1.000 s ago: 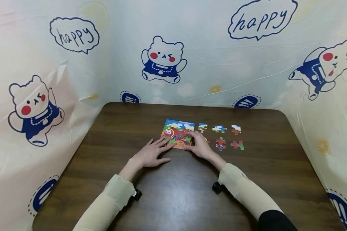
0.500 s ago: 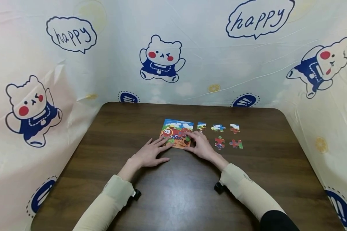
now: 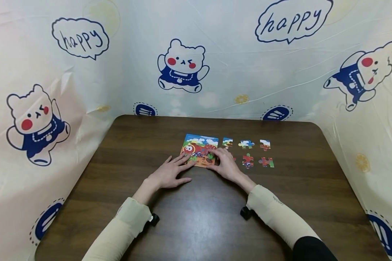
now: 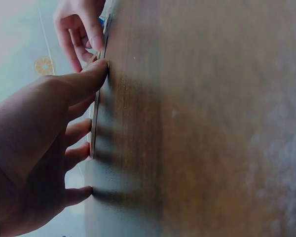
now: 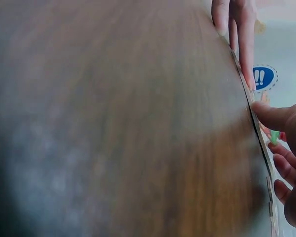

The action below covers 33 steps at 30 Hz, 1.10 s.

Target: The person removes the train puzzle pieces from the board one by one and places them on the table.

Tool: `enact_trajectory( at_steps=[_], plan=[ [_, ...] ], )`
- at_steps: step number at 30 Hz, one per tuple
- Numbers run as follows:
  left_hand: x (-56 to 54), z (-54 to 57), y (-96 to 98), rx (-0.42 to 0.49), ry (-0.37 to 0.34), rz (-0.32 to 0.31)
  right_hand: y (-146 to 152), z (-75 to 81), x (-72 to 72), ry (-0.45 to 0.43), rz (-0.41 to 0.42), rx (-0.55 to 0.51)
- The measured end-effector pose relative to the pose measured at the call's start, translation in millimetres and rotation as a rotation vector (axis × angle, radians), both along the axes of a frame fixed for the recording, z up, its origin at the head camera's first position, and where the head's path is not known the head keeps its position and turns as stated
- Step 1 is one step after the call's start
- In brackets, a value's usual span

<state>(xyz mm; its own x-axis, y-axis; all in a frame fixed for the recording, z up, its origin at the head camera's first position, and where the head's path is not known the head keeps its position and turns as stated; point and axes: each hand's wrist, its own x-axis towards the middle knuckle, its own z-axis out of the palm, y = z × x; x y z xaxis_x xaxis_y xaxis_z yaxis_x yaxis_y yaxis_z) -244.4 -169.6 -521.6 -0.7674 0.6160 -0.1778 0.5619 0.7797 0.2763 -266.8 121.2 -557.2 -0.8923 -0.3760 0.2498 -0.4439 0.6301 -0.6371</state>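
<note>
A colourful jigsaw puzzle with a red cartoon figure under a blue sky lies flat toward the far side of the table. My left hand rests its spread fingertips on the puzzle's lower left edge; its thumb points right along the table. At the right side of the puzzle, my right hand pinches a small puzzle piece with some green and red on it, thumb at the near edge. Fingers cover much of that piece. Beyond the left fingers, the left wrist view also shows the right hand.
Several loose puzzle pieces lie in two rows right of the puzzle, among them a sky piece and a red-green piece. One is mostly hidden behind the right hand. The brown table meets a printed cloth at its edges.
The head view shifts slightly. Both hands stay at the puzzle almost unmoved, with only small motion in the right hand.
</note>
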Motion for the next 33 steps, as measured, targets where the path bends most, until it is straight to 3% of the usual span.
enact_trajectory(
  at_steps=[5,8,19,33],
  plan=[
    [-0.5,-1.3,-0.3,0.004,0.002,-0.004,-2,-0.2,-1.7,0.02,0.0,-0.003],
    [-0.6,-1.6,-0.3,0.005,0.004,-0.004,-4,9.1,0.9,-0.033,0.012,-0.002],
    [-0.8,-2.0,-0.2,-0.003,0.014,-0.008,-8,8.8,1.6,-0.124,0.029,-0.046],
    [-1.2,-1.3,-0.2,0.013,0.014,-0.009,-7,7.5,1.6,-0.089,0.078,-0.114]
  ],
)
